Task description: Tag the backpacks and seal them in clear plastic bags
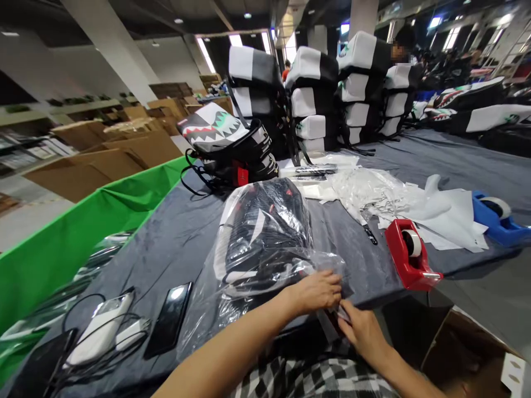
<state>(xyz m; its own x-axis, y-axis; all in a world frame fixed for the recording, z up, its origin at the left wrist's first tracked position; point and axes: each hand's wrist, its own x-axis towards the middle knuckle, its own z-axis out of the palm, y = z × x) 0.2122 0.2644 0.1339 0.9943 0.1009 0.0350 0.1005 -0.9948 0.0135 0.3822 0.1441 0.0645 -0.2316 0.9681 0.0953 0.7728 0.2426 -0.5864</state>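
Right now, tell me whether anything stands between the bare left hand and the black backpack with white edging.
Yes: the clear, crinkled plastic bag. Its film covers the black backpack with white edging, and the left hand is at the film's near right side. Nothing else visible stands between them.

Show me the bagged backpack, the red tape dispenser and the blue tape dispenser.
Bagged backpack (pixel 276 229): head view, dark middle seen through clear plastic.
Red tape dispenser (pixel 404 264): head view, red body below the roll.
Blue tape dispenser (pixel 498 228): head view, blue body below the roll.
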